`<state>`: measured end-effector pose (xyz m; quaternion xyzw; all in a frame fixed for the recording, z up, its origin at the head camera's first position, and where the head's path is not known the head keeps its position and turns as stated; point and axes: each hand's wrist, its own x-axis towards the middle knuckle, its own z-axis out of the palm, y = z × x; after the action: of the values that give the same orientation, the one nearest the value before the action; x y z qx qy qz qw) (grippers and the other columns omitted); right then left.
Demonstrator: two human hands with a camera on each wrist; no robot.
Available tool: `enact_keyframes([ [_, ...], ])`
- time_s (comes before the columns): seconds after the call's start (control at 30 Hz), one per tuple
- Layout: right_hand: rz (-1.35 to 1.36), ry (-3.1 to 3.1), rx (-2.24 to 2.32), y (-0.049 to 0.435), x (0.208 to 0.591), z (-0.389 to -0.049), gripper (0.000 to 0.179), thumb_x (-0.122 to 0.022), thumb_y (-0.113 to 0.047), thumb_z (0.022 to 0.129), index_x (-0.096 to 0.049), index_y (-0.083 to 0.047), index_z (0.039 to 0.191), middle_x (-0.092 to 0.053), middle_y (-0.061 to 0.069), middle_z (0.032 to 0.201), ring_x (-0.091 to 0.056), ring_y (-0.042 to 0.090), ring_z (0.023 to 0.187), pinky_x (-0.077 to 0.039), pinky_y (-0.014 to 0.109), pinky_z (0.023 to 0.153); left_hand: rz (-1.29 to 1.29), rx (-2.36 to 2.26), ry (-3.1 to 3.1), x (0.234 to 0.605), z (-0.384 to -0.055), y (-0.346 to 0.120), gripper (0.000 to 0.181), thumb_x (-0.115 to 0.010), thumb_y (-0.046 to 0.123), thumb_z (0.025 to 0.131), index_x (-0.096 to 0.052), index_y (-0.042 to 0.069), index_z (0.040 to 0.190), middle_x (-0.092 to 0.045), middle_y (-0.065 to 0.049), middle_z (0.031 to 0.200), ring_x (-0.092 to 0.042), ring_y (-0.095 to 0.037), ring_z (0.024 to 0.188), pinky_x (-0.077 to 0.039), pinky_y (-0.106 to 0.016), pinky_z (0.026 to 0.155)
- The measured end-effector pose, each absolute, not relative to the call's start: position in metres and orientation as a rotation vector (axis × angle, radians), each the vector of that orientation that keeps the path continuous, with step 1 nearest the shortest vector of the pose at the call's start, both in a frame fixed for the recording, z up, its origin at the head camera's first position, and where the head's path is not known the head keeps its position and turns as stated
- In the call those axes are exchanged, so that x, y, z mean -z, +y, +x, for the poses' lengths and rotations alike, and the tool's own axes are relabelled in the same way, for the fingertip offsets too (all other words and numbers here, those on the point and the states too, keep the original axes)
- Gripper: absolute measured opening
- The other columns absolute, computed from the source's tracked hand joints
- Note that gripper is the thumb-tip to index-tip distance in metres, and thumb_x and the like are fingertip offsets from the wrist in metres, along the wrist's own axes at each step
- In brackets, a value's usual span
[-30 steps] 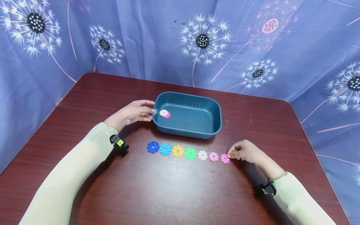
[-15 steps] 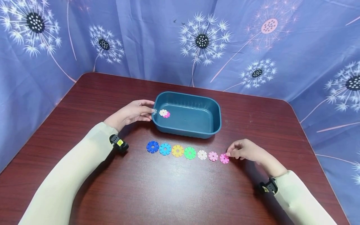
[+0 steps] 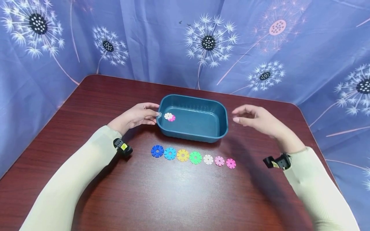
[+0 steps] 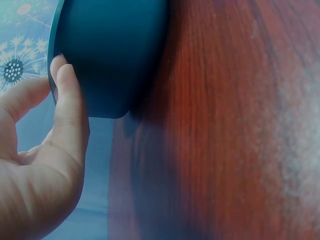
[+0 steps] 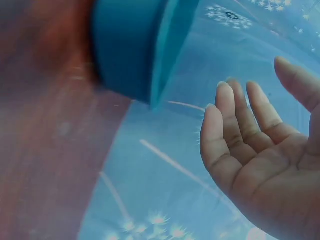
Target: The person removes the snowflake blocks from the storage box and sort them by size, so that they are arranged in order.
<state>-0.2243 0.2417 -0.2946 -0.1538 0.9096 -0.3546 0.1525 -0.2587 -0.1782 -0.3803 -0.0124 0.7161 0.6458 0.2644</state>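
A dark teal plastic basin stands on the table, and my left hand holds its left rim. In the left wrist view, the fingers meet that rim. Inside lie a white notched disc and a pink one, overlapping. My right hand is raised to the right of the basin, fingers loosely bent and nothing in them. A row of notched discs lies in front: dark blue, light blue, yellow, green, white, light pink and, rightmost, a hot pink disc.
The brown wooden table runs back to a blue curtain printed with dandelions. Each wrist carries a small black camera, such as the right wrist camera.
My right hand has let go of the hot pink disc at the row's right end and moved up and away, beside the basin. My left hand stays on the rim.
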Motion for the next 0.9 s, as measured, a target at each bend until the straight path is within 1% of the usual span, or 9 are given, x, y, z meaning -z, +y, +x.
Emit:
enact_keyframes([
  [0.1, -0.486, 2.587, 0.999, 0.228, 0.282, -0.238, 0.039, -0.066, -0.025, 0.100, -0.062, -0.005, 0.133, -0.069, -0.002, 0.115, -0.065, 0.000, 0.097, -0.055, 0.019, 0.086, -0.032, -1.740, 1.944, 0.381, -0.259, -0.179, 0.058, -0.056, 0.008, 0.102, -0.034, 0.000, 0.156, -0.068, 0.001, 0.086, -0.065, -0.008, 0.068, -0.062, -0.019, 0.070],
  [0.23, -0.537, 2.543, 0.954, 0.207, 0.270, -0.256, 0.037, -0.065, -0.023, 0.100, -0.062, -0.007, 0.134, -0.069, 0.009, 0.127, -0.065, 0.004, 0.106, -0.054, 0.021, 0.093, -0.037, -1.737, 1.946, 0.381, -0.259, -0.179, 0.058, -0.056, 0.008, 0.103, -0.034, 0.000, 0.156, -0.067, 0.000, 0.087, -0.066, -0.008, 0.069, -0.062, -0.019, 0.070],
  [0.3, -0.574, 2.519, 0.914, 0.196, 0.265, -0.265, 0.037, -0.065, -0.022, 0.101, -0.062, -0.009, 0.136, -0.068, 0.012, 0.133, -0.066, 0.010, 0.113, -0.053, 0.027, 0.098, -0.037, -1.736, 1.945, 0.382, -0.260, -0.179, 0.058, -0.055, 0.008, 0.103, -0.034, 0.000, 0.156, -0.067, 0.000, 0.087, -0.066, -0.008, 0.068, -0.062, -0.018, 0.069],
  [0.43, -0.674, 2.460, 0.823, 0.174, 0.262, -0.286, 0.042, -0.065, -0.020, 0.100, -0.059, -0.009, 0.140, -0.063, 0.017, 0.141, -0.063, 0.025, 0.127, -0.051, 0.043, 0.109, -0.031, -1.737, 1.942, 0.381, -0.260, -0.179, 0.057, -0.055, 0.007, 0.103, -0.034, 0.000, 0.155, -0.066, 0.000, 0.086, -0.066, -0.007, 0.067, -0.061, -0.018, 0.068],
  [0.53, -0.717, 2.407, 0.751, 0.155, 0.265, -0.299, 0.046, -0.065, -0.020, 0.100, -0.056, -0.006, 0.143, -0.060, 0.018, 0.145, -0.058, 0.031, 0.134, -0.048, 0.050, 0.113, -0.030, -1.738, 1.942, 0.381, -0.259, -0.179, 0.057, -0.055, 0.007, 0.102, -0.034, 0.000, 0.155, -0.067, 0.000, 0.085, -0.066, -0.007, 0.067, -0.061, -0.018, 0.068],
  [0.7, -0.760, 2.326, 0.640, 0.127, 0.278, -0.316, 0.052, -0.066, -0.022, 0.100, -0.052, -0.003, 0.146, -0.057, 0.018, 0.148, -0.055, 0.032, 0.138, -0.047, 0.049, 0.114, -0.038, -1.736, 1.940, 0.382, -0.260, -0.179, 0.058, -0.055, 0.007, 0.102, -0.033, 0.000, 0.156, -0.067, 0.000, 0.086, -0.066, -0.007, 0.067, -0.061, -0.018, 0.068],
  [0.9, -0.811, 2.289, 0.593, 0.100, 0.294, -0.331, 0.054, -0.068, -0.021, 0.097, -0.053, -0.001, 0.146, -0.058, 0.020, 0.147, -0.057, 0.032, 0.136, -0.048, 0.047, 0.115, -0.044, -1.736, 1.945, 0.382, -0.260, -0.179, 0.058, -0.056, 0.007, 0.102, -0.034, 0.001, 0.155, -0.068, -0.001, 0.087, -0.066, -0.007, 0.067, -0.061, -0.018, 0.068],
])
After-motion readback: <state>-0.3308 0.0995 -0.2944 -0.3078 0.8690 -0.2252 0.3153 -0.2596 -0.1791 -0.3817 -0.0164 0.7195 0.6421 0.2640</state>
